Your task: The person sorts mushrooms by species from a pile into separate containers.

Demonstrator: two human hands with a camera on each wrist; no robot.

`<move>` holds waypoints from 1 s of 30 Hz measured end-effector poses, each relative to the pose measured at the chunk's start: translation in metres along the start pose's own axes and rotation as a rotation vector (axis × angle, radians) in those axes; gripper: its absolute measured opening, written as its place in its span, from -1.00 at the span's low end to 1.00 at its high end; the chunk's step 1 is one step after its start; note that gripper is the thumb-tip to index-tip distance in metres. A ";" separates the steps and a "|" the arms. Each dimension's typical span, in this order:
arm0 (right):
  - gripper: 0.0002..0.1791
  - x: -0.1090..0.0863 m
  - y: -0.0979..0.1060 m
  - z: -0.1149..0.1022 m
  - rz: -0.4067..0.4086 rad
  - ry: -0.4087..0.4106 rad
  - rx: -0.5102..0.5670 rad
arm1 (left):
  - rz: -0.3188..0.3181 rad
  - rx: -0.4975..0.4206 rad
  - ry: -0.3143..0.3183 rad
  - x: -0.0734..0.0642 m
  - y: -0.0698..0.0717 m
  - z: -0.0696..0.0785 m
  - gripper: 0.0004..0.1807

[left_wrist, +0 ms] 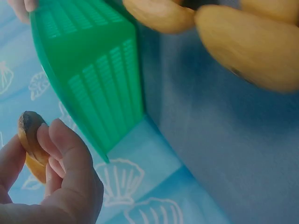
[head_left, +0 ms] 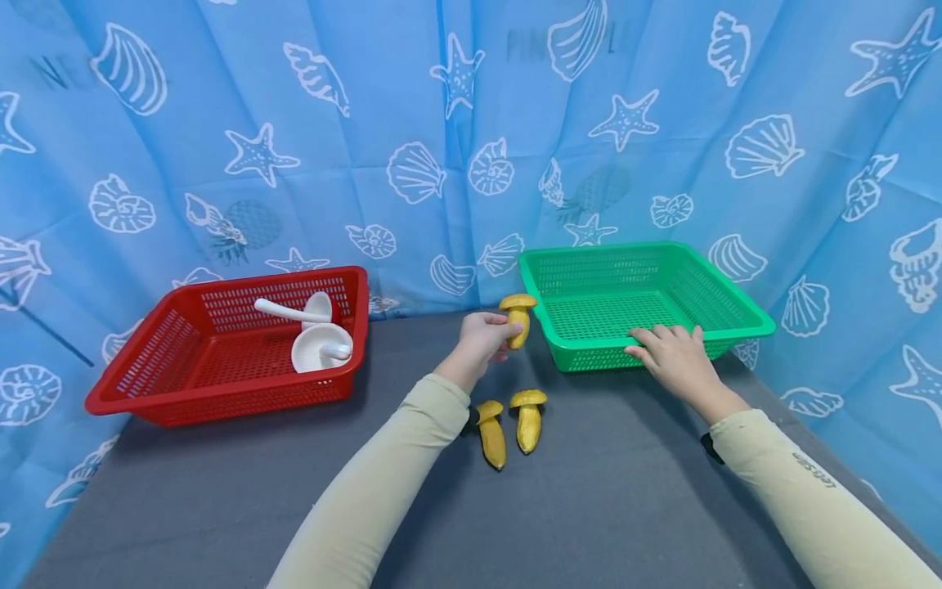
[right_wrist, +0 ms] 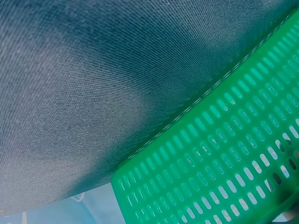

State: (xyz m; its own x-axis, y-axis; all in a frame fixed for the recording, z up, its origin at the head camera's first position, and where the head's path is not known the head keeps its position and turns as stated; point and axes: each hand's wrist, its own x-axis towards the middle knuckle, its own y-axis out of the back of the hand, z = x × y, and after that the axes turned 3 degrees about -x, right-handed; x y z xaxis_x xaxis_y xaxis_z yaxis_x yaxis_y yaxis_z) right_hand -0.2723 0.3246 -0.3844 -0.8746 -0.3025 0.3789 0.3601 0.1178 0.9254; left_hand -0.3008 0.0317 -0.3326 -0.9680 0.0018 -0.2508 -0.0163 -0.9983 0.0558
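My left hand [head_left: 486, 339] pinches a yellow toy mushroom [head_left: 518, 319] between thumb and fingers, cap up, beside the left end of the green basket [head_left: 589, 350]. In the left wrist view the held mushroom [left_wrist: 32, 135] shows a dark patch at one end. My right hand [head_left: 677, 360] grips the basket's near rim towards its right end, fingertips over the edge. Two more yellow mushrooms lie on the table below my left hand, the left mushroom [head_left: 492, 438] slightly tilted, the right mushroom [head_left: 528, 421] close beside it.
A red basket [head_left: 243, 401] stands at the left, holding a white ladle [head_left: 316, 348] and another white long-handled utensil [head_left: 283, 310]. Dark grey cloth covers the table [head_left: 589, 507]. Behind it hangs a blue curtain [head_left: 331, 147] with white shells and starfish.
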 end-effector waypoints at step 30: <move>-0.57 0.000 0.000 0.002 -0.016 -0.007 -0.008 | -0.014 -0.147 -0.025 0.013 -0.064 0.012 -0.67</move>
State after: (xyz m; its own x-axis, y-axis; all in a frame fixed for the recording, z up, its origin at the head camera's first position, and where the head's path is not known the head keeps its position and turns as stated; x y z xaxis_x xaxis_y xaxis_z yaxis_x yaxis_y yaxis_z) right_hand -0.2728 0.3268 -0.3849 -0.8824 -0.2978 0.3642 0.3488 0.1055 0.9313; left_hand -0.3150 0.0962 -0.3282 -0.9741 0.0149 -0.2258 0.0058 -0.9959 -0.0905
